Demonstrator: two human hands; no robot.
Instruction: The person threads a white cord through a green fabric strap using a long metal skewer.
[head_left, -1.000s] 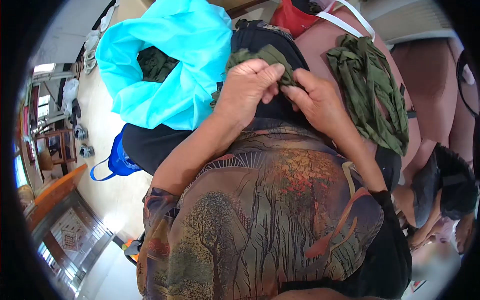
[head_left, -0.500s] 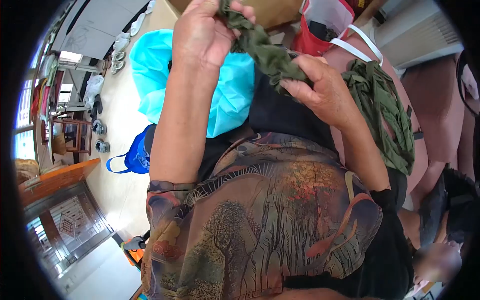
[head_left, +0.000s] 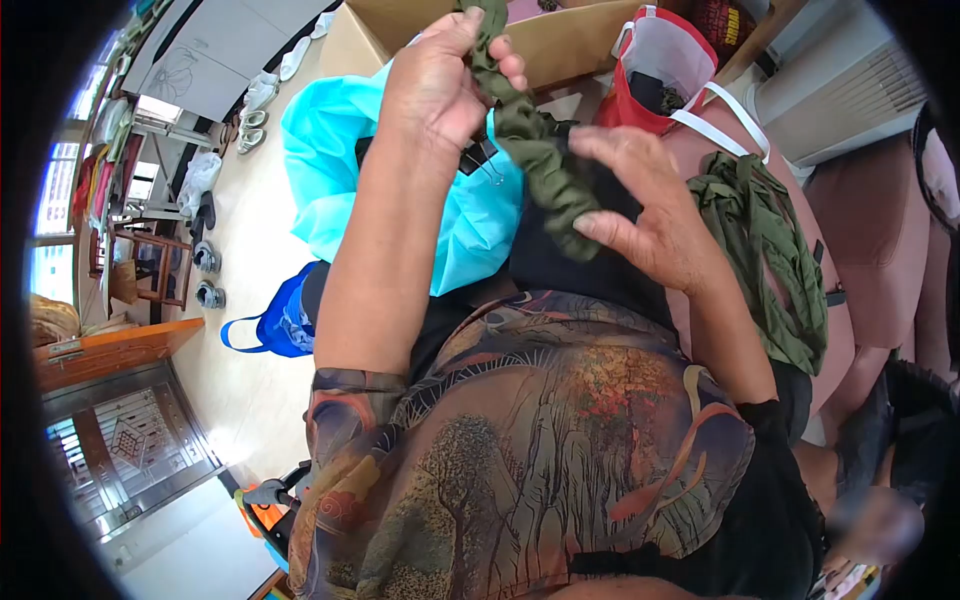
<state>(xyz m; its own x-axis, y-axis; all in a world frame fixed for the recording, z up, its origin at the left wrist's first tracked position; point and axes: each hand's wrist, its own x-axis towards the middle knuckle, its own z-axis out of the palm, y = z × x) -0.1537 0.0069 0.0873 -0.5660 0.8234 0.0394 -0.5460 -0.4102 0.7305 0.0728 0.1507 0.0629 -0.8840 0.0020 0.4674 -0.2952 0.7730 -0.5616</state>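
Observation:
A dark-green gathered fabric strip (head_left: 535,150), bunched into ruffles, slants down from upper centre. Near its top end my left hand (head_left: 440,95) grips it between thumb and curled fingers. My right hand (head_left: 655,205) is spread beside the lower end, its thumb tip right at the cloth and its slightly blurred fingers apart. Behind the strip, on the left, a bright cyan bag (head_left: 325,170) gapes, with dark contents partly hidden by my left forearm. More green strips (head_left: 765,265) lie in a heap to the right of my right arm.
Past my hands stand a cardboard box (head_left: 565,55) and a red bag (head_left: 640,75) with white handles. A pink seat (head_left: 865,220) is on the right, with another person (head_left: 880,525) partly visible below. A blue bag (head_left: 285,322) and shoes (head_left: 207,257) are on the left-hand floor.
My right hand has loosened from the strip and its fingers have spread. The strip now hangs more steeply, its lower end freed, while my left hand still grips the upper part.

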